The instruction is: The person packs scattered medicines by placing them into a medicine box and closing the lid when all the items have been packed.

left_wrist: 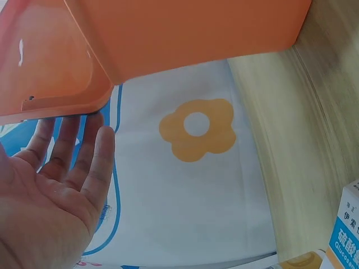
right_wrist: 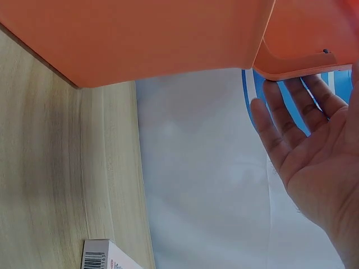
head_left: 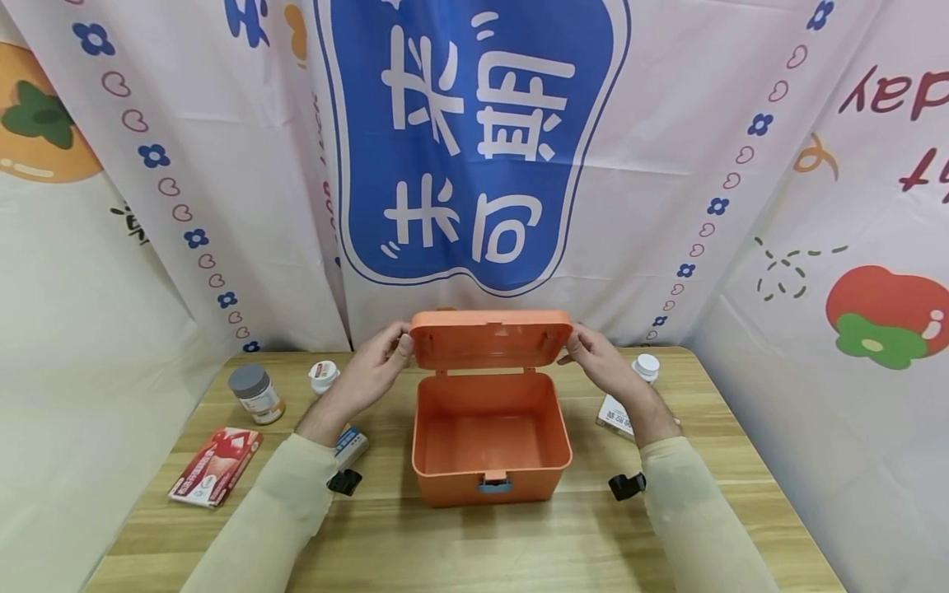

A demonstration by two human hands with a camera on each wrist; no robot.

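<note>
An orange plastic box (head_left: 489, 490) stands on the table with its hinged lid (head_left: 491, 346) raised and tilted back. Nothing lies inside the box, and a blue latch (head_left: 494, 486) is on its front. My left hand (head_left: 378, 362) holds the lid's left edge, its fingers (left_wrist: 92, 140) reaching behind the rim. At the opposite edge, my right hand (head_left: 602, 362) holds the lid in the same way, with fingers (right_wrist: 297, 109) against its back. The lid partly hides the fingertips of both hands.
Left on the table are a grey-capped jar (head_left: 257, 395), a red-and-white box (head_left: 217, 467), a white-capped bottle (head_left: 324, 375) and a blue-and-white box (head_left: 350, 445). A white bottle (head_left: 646, 367) and white box (head_left: 615, 416) stand right. A printed curtain (head_left: 667, 123) hangs behind.
</note>
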